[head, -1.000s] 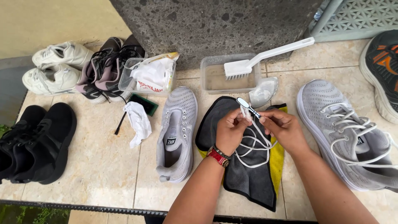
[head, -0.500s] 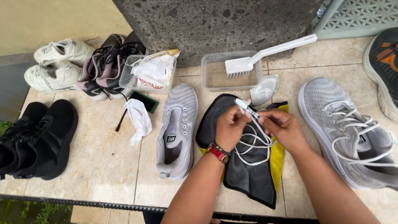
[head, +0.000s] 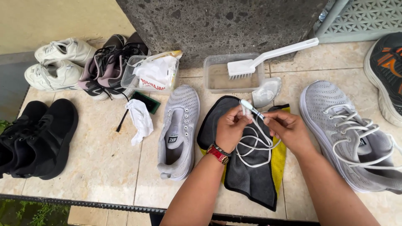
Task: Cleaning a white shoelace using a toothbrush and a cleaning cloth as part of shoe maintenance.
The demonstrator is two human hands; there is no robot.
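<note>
White shoelace [head: 255,142]: pinched near one end by the fingers of both the left hand [head: 229,127] and the right hand [head: 289,129], its loops hanging over a dark grey cloth [head: 247,180] on the tiled floor [head: 109,163]. Unlaced grey shoe [head: 178,129] lies just left of the cloth; laced grey shoe [head: 351,138] to the right. Scrub brush [head: 268,58] rests across a clear tub [head: 217,77], possibly holding water.

Head view, steeply downward, close
</note>
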